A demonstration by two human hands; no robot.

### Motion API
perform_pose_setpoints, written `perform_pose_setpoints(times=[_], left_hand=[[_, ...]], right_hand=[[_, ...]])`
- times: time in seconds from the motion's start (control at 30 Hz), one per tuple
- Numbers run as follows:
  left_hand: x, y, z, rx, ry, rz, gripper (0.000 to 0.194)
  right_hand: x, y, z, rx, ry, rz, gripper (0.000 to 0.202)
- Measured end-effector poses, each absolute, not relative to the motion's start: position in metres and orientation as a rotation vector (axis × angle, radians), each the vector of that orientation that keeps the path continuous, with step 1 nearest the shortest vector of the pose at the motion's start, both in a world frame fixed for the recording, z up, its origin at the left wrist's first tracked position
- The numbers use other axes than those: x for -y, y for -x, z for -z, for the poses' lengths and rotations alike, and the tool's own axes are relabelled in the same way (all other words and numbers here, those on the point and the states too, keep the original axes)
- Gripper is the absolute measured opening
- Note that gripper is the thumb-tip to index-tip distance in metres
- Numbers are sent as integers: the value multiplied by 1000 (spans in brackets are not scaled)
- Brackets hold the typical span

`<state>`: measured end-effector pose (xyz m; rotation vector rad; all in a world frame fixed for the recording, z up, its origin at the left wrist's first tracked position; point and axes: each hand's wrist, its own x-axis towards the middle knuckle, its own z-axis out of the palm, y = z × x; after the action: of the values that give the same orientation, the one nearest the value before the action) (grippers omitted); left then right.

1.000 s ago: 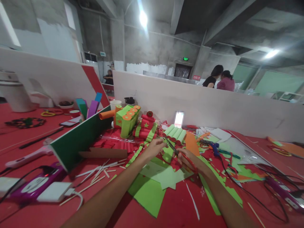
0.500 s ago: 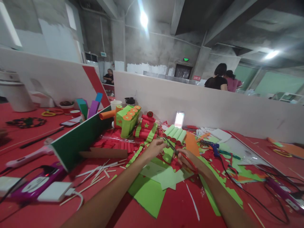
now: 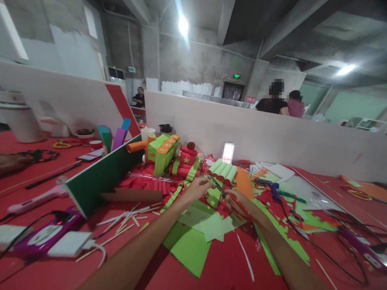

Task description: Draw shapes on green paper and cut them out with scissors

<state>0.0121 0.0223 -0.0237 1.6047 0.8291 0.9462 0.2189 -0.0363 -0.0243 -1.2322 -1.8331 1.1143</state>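
Far to the left of the grip, another person's hand (image 3: 11,164) is now at a dark wreath (image 3: 45,154); 0.5 seconds ago only a blurred sliver of it showed at the edge of view. Ahead and to the right, beyond the white partition (image 3: 196,121), a person in black (image 3: 269,105) has shifted slightly leftward. The 2 working hands look unchanged from where I stand.

Both forearms stretch forward over the red table (image 3: 229,266), angling inward until the hands nearly meet. The right hand (image 3: 237,201) is curled around the red handles of the scissors (image 3: 223,193), fingers clamped on them. The scissors lie between the hands, blades pointing forward and left, toward the left fingertips. The left hand (image 3: 199,188) is bent, thumb and fingers drawn in beside the blades; I cannot tell whether a scrap is pinched there.

Just beyond the grip sits a row of pale green rolls (image 3: 223,170). To its left stand red bundles (image 3: 181,170) with green bands; nearer lie loose green sheets (image 3: 193,246).
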Motion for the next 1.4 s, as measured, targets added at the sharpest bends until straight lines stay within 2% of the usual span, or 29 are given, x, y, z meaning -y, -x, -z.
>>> perform_pose_setpoints(times=[0.3, 0.47, 0.6, 0.73, 1.0, 1.2, 1.4], left_hand=[[-22, -11, 20, -864, -1640, -901, 27], [-18, -13, 23, -814, -1789, -788, 23], [-9, -15, 25, -753, -1902, -631, 22], [-3, -17, 25, -755, -1930, -522, 21], [-5, -18, 26, -817, -1947, -584, 17], [-8, -20, 30, -733, -1864, -649, 13], [-11, -22, 30, -732, -1773, -756, 21]], right_hand=[[41, -208, 13, 1629, 1226, -1163, 43], [37, -210, 11, 1656, 1248, -980, 34], [31, -214, 16, 1735, 1236, -877, 39], [31, -214, 19, 1766, 1194, -990, 44], [34, -212, 16, 1789, 1189, -1013, 35], [26, -212, 25, 1674, 1151, -989, 38], [24, -211, 28, 1535, 1107, -998, 40]])
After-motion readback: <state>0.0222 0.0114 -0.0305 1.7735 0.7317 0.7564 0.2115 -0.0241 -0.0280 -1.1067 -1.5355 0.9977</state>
